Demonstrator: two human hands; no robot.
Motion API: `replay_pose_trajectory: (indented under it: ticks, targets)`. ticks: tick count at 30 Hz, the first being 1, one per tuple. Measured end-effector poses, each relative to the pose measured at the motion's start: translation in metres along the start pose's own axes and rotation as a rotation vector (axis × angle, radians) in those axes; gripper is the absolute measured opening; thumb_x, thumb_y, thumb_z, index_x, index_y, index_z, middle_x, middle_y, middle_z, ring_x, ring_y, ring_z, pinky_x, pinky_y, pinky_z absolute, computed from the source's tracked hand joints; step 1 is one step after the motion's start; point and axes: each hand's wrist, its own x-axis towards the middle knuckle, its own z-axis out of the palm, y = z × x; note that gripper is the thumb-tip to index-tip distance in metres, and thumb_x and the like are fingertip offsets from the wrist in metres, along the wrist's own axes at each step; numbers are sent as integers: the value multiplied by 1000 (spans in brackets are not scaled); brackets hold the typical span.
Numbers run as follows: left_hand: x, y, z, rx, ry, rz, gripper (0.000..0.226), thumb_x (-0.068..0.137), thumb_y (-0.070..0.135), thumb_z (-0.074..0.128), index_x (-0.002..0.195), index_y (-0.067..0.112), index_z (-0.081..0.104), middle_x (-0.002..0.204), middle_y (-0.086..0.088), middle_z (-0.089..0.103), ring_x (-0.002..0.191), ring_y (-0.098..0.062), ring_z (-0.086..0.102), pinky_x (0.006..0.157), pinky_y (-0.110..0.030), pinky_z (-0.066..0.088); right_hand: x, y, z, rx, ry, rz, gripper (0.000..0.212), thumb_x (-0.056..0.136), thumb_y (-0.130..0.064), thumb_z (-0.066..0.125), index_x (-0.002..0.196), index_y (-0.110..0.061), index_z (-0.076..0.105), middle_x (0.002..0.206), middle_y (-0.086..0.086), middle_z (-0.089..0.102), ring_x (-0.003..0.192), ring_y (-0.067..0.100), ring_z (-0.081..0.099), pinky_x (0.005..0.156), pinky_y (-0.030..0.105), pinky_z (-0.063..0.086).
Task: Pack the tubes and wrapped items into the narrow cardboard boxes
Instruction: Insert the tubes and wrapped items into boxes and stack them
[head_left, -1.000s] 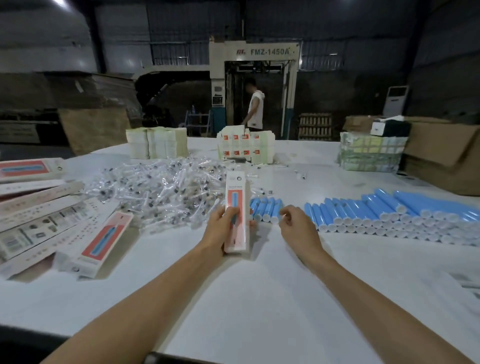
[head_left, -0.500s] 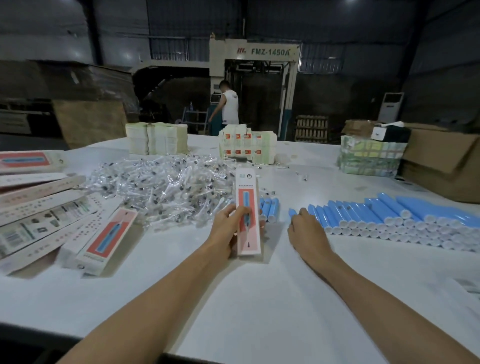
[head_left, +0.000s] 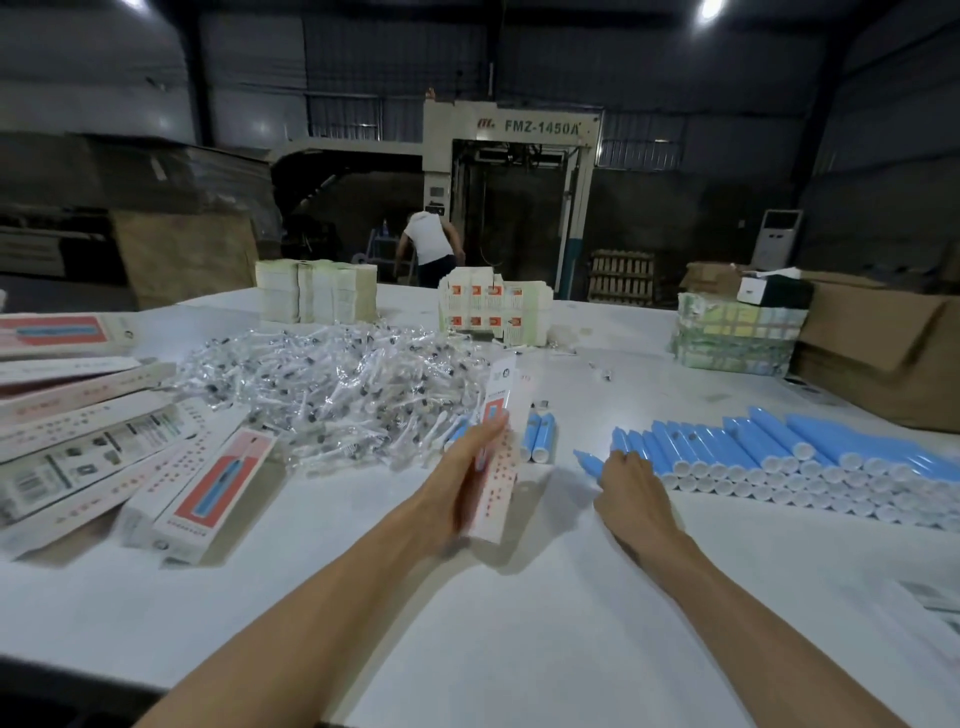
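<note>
My left hand (head_left: 467, 473) grips a narrow white-and-red cardboard box (head_left: 500, 447), held on edge and tilted, its far end pointing away from me. My right hand (head_left: 626, 486) lies palm down on the white table (head_left: 519, 623), fingers on the near left end of a row of blue tubes (head_left: 779, 457); whether it holds one I cannot tell. A few more blue tubes (head_left: 537, 436) lie just behind the box. A heap of clear-wrapped items (head_left: 332, 395) spreads left of centre. Filled narrow boxes (head_left: 208, 483) lie stacked at the left.
Bundles of flat box blanks (head_left: 317, 291) and red-printed blanks (head_left: 491, 306) stand at the table's far side. A banded paper stack (head_left: 737, 338) and brown cartons (head_left: 883, 353) sit far right. A person (head_left: 428, 249) bends by the machine behind the table.
My left hand has turned the box onto its edge and shifted it slightly right. My right hand has slid right onto the end of the tube row. The person behind has bent down.
</note>
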Motion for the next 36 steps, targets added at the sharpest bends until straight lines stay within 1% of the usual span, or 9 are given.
replay_pose_trajectory:
  ticks: [4, 8, 12, 15, 17, 21, 29, 33, 36]
  targets:
    - [0, 0, 4, 62, -11, 66, 96, 61, 50, 98, 139, 23, 50, 95, -5, 71, 68, -21, 67, 62, -33, 58, 12, 5, -24, 713, 152, 172, 9, 103, -6, 54, 108, -3, 60, 104, 12, 60, 102, 38, 62, 69, 35, 39]
    - [-5, -3, 6, -4, -80, 29, 80, 67, 48, 97, 131, 16, 64, 99, -5, 76, 84, -23, 76, 72, -31, 62, 13, 8, -66, 1504, 204, 201, 24, 105, -23, 64, 117, -2, 66, 111, 16, 72, 103, 29, 73, 79, 30, 58]
    - [-4, -5, 9, 107, -137, 66, 77, 68, 57, 94, 126, 11, 71, 105, -9, 76, 87, -22, 75, 75, -31, 62, 5, 11, -103, 1737, 324, 67, 23, 102, -24, 67, 112, -4, 72, 104, 7, 77, 103, 16, 75, 83, 22, 59]
    - [-2, -3, 15, -69, -155, 81, 55, 88, 32, 63, 137, 7, 62, 128, -17, 76, 94, -24, 77, 83, -33, 63, 1, 10, -121, 1885, 285, 0, 21, 101, -21, 68, 110, -1, 71, 102, 9, 76, 106, 20, 74, 89, 27, 59]
    - [-2, -1, 16, -84, -140, 98, 44, 94, 22, 50, 135, 9, 60, 126, -19, 77, 94, -28, 79, 80, -35, 64, 0, 6, -129, 1910, 262, -31, 23, 101, -18, 68, 114, 1, 68, 108, 15, 73, 108, 24, 73, 91, 30, 59]
    - [-5, -3, 16, 104, -104, 216, 33, 99, 25, 72, 127, 8, 72, 119, -17, 79, 97, -30, 80, 79, -34, 65, 4, -17, -143, 1795, 250, -108, 35, 101, -15, 69, 129, 3, 58, 107, 16, 76, 102, 24, 75, 89, 33, 61]
    - [-10, 0, 18, 118, -87, 248, 26, 99, 22, 77, 120, 9, 78, 113, -17, 81, 91, -27, 80, 76, -29, 64, 26, -53, -152, 1363, 147, -101, 46, 98, -19, 73, 134, -21, 44, 112, 8, 76, 90, 19, 78, 84, 33, 61]
    - [-8, -2, 17, 153, -59, 280, 21, 96, 27, 82, 114, 17, 83, 117, -12, 81, 105, -30, 80, 83, -33, 65, 30, -52, -147, 1127, 87, -147, 57, 95, -15, 74, 137, -28, 38, 116, 7, 66, 91, 20, 74, 67, 24, 61]
    - [-7, -4, 17, 169, -74, 285, 29, 92, 33, 86, 118, 19, 82, 120, -10, 80, 110, -30, 78, 86, -35, 65, 28, -51, -146, 982, 49, -233, 67, 92, -17, 77, 137, -38, 33, 105, 11, 69, 92, 23, 70, 75, 30, 61]
